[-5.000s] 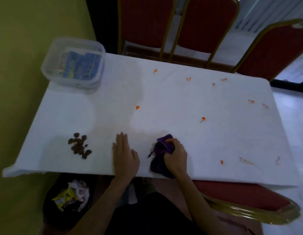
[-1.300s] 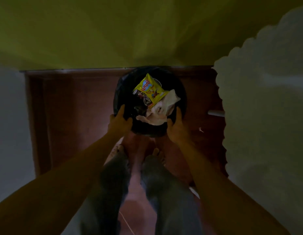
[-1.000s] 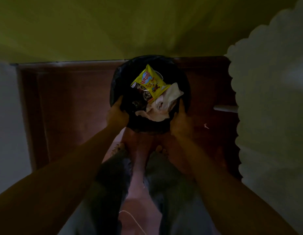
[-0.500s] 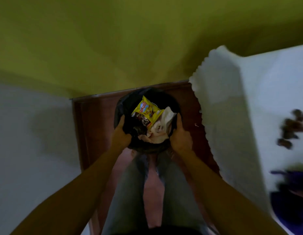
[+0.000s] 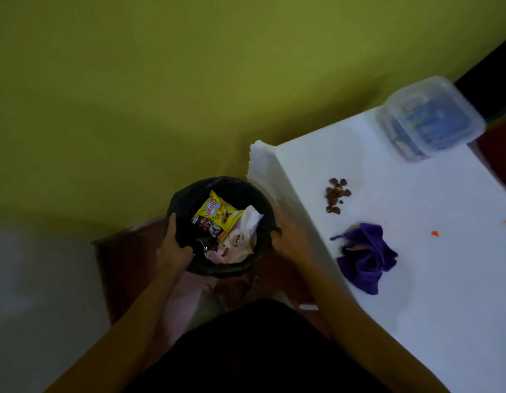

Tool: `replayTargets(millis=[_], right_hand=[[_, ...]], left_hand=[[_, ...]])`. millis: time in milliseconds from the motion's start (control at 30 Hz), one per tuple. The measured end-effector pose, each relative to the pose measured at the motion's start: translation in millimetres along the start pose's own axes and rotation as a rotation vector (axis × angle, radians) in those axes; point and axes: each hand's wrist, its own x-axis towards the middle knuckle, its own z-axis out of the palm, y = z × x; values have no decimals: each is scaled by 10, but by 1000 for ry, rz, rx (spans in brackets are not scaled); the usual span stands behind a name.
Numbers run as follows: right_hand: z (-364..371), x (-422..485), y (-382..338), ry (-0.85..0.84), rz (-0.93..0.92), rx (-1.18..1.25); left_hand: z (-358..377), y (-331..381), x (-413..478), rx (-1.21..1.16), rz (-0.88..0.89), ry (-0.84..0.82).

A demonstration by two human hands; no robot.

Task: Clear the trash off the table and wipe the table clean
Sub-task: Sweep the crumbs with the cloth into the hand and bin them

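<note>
Black round bag-lined trash bin (image 5: 217,272) at centre: what is happening to it? (Desk)

A person is gripping it by the rim. The left hand (image 5: 172,248) is curling its fingers over the bin's left edge and the right hand (image 5: 288,239) is wrapping round its right edge, both clamped on. A yellow snack wrapper (image 5: 216,214) and crumpled white tissue (image 5: 247,225) are lying inside. Whether the bin is leaving the floor is not showing. (Photographer)

And the mess being cleared? (Desk)

It is lying to the bin's right, on the white-covered table (image 5: 416,293). A small pile of brown crumbs (image 5: 335,195) is sitting nearest the bin, with a crumpled purple cloth (image 5: 365,256) near it. Orange specks (image 5: 434,233) are dotting the cover farther right, and a clear plastic box (image 5: 430,117) is standing well beyond. (Photographer)

What is looking risky? (Desk)

The bin is looking full. If it is tilting while being brought to the table's edge, the wrapper could be sliding out. If the rim is sitting apart from that edge, swept crumbs could be dropping to the floor. (Photographer)
</note>
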Motion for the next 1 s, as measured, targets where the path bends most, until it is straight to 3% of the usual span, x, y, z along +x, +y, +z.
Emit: replayTargets(millis=[133, 267, 367, 433, 567, 667, 867, 1000], right_hand=[[-233, -150, 62, 100, -64, 92], [-365, -324, 321, 371, -50, 129], [-454, -548, 644, 715, 45, -69], [-502, -709, 834, 806, 199, -203], [-517, -896, 1232, 601, 439, -241], [-491, -911, 1345, 540, 415, -85], [-729, -617, 1404, 496, 348, 4], [-1237, -282, 1438, 580, 279, 23]], left_hand=[[13, 135, -71, 4, 33, 12], [129, 243, -153, 13, 80, 11], [265, 271, -233, 38, 93, 14], [347, 257, -274, 41, 96, -3], [491, 243, -342, 79, 78, -30], [609, 256, -420, 119, 107, -60], [803, 375, -515, 119, 124, -84], [843, 400, -562, 80, 110, -80]])
